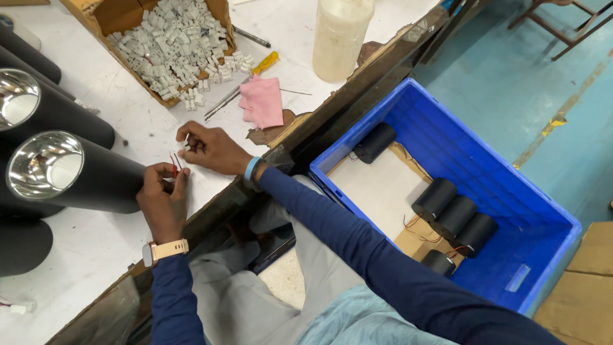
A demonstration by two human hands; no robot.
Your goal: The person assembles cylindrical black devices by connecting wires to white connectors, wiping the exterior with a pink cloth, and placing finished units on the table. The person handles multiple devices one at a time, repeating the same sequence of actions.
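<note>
Your left hand (163, 195) sits at the open end of the black cylindrical lamp housing (76, 171), which lies on its side with its long axis running off to your left, and its fingertips are pinched on the thin red and dark wires (174, 164) sticking up just beside that end. Your right hand (211, 148) is just beyond, curled with fingertips pressed on a small white connector (186, 142); its thumb hides most of that piece. The wires' lower ends are lost behind your left fingers.
</note>
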